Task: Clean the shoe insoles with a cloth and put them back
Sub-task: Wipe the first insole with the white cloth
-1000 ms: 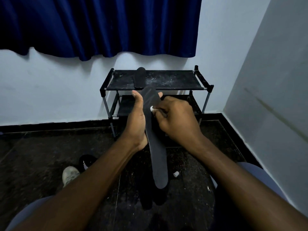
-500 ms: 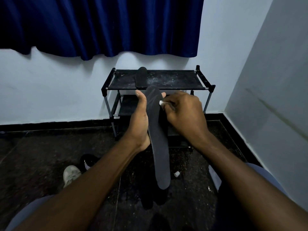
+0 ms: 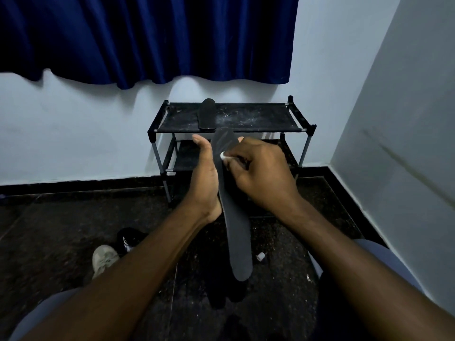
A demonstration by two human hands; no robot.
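Observation:
A long black insole (image 3: 237,237) hangs in front of me, toe end up. My left hand (image 3: 204,175) holds it from the left near the upper part, thumb raised beside its edge. My right hand (image 3: 261,173) pinches a small white cloth (image 3: 223,156) and presses it against the insole's upper face. A second black insole (image 3: 206,114) lies on the top shelf of the black shoe rack (image 3: 258,130) straight ahead. Most of the cloth is hidden inside my right fingers.
On the dark floor at lower left sit a pale shoe (image 3: 104,260) and a black shoe (image 3: 129,238). A small white cap (image 3: 260,256) lies on the floor right of the insole. Walls close in behind the rack and on the right; a blue curtain (image 3: 147,38) hangs above.
My right hand with the cloth slid right and up the insole, then back left and slightly down. The insole stays in my left hand, barely shifted.

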